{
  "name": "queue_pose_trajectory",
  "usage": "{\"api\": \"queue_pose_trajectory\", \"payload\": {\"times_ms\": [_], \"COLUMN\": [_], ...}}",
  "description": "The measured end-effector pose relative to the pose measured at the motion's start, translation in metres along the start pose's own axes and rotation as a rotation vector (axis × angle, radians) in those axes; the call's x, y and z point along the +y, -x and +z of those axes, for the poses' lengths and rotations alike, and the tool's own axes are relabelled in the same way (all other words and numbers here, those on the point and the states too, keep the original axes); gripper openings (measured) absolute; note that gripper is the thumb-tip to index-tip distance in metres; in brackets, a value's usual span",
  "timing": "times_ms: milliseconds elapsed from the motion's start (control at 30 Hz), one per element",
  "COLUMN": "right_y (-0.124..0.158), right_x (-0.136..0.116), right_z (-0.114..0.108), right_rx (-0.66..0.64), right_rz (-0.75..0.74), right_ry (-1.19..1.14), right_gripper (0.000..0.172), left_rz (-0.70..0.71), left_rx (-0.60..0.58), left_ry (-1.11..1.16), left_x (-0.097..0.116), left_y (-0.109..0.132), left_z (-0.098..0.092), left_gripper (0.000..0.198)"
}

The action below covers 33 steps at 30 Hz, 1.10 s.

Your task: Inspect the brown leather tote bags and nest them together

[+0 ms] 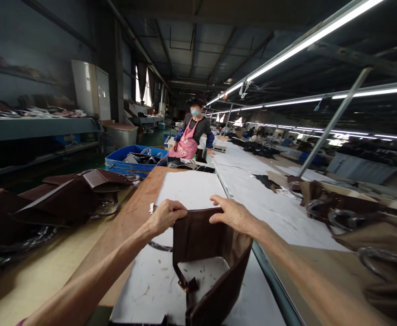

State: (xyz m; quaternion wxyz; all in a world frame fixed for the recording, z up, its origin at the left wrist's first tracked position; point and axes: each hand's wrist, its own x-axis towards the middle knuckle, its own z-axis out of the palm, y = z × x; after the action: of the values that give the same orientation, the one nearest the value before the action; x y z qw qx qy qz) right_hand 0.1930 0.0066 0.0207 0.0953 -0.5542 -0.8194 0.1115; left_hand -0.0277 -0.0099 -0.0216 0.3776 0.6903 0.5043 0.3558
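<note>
A dark brown leather-like bag piece (pixel 198 235) stands on edge in front of me, curving round to the right and back toward me. White paper or board (pixel 144 280) shows beneath and inside the curve. My left hand (pixel 167 215) pinches the upper left corner of its far edge, thumb and fingers closed together. Over the upper right part of that edge, my right hand (pixel 232 215) has its thumb and fingers apart, close to or touching the brown material. A small dark strap with a metal bit (pixel 189 285) hangs at the piece's near left side.
Brown bags with plastic-wrapped handles (pixel 72 199) lie at left, and more brown bags (pixel 371 222) at right. A blue bin (pixel 133 158) holds dark pieces. Across the far end stands a person in a pink apron (pixel 188 140). A metal post (pixel 334 122) slants up at right.
</note>
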Motion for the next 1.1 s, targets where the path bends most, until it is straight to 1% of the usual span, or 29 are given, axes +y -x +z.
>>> {"api": "queue_pose_trajectory", "payload": {"times_ms": [33,67,100,167,233,300,367,467,533,567,600,667,733,800,867,933,1100], "right_y": [0.005,0.01,0.014,0.021,0.024,0.026,0.026,0.025,0.025,0.024,0.024,0.023,0.023,0.023,0.023,0.023,0.026], "right_x": [0.009,0.017,0.025,0.037,0.044,0.045,0.043,0.042,0.042,0.042,0.042,0.042,0.042,0.041,0.041,0.041,0.043], "right_z": [-0.003,-0.004,-0.005,-0.004,-0.002,0.0,0.001,0.003,0.006,0.007,0.008,0.009,0.01,0.009,0.009,0.009,0.006], "right_rx": [-0.012,-0.02,-0.017,0.006,0.023,0.04,0.071,0.117,0.14,0.152,0.162,0.178,0.19,0.197,0.199,0.194,0.183], "right_rz": [0.047,0.088,0.118,0.138,0.119,0.106,0.113,0.144,0.183,0.208,0.233,0.282,0.325,0.359,0.381,0.39,0.394], "right_ry": [-0.021,-0.048,-0.083,-0.174,-0.287,-0.392,-0.458,-0.463,-0.43,-0.408,-0.385,-0.333,-0.28,-0.233,-0.203,-0.194,-0.214], "right_gripper": [0.064,0.069,0.069,0.059,0.047,0.038,0.034,0.024,0.017,0.015,0.015,0.017,0.02,0.022,0.023,0.022,0.019], "left_rz": [-0.001,-0.002,-0.007,-0.012,0.004,0.039,0.06,0.136,0.229,0.271,0.299,0.313,0.287,0.249,0.218,0.182,0.114], "left_rx": [-0.017,-0.031,-0.042,-0.04,-0.002,0.038,0.073,0.151,0.204,0.209,0.198,0.126,0.041,-0.037,-0.102,-0.156,-0.28], "left_ry": [0.001,0.009,0.018,0.015,-0.021,-0.08,-0.156,-0.323,-0.446,-0.504,-0.556,-0.609,-0.592,-0.542,-0.492,-0.434,-0.295], "left_x": [0.001,0.002,0.003,0.005,0.006,0.004,0.002,0.005,0.013,0.018,0.024,0.036,0.044,0.049,0.049,0.047,0.045], "left_y": [0.001,0.002,0.002,0.003,0.003,0.004,0.005,0.006,0.004,0.001,-0.004,-0.017,-0.034,-0.05,-0.063,-0.072,-0.08], "left_z": [-0.001,-0.002,-0.002,-0.002,-0.001,0.002,0.004,0.009,0.015,0.02,0.026,0.038,0.051,0.059,0.063,0.062,0.06], "left_gripper": [0.028,0.029,0.029,0.029,0.029,0.03,0.035,0.036,0.031,0.028,0.025,0.023,0.022,0.02,0.017,0.017,0.02]}}
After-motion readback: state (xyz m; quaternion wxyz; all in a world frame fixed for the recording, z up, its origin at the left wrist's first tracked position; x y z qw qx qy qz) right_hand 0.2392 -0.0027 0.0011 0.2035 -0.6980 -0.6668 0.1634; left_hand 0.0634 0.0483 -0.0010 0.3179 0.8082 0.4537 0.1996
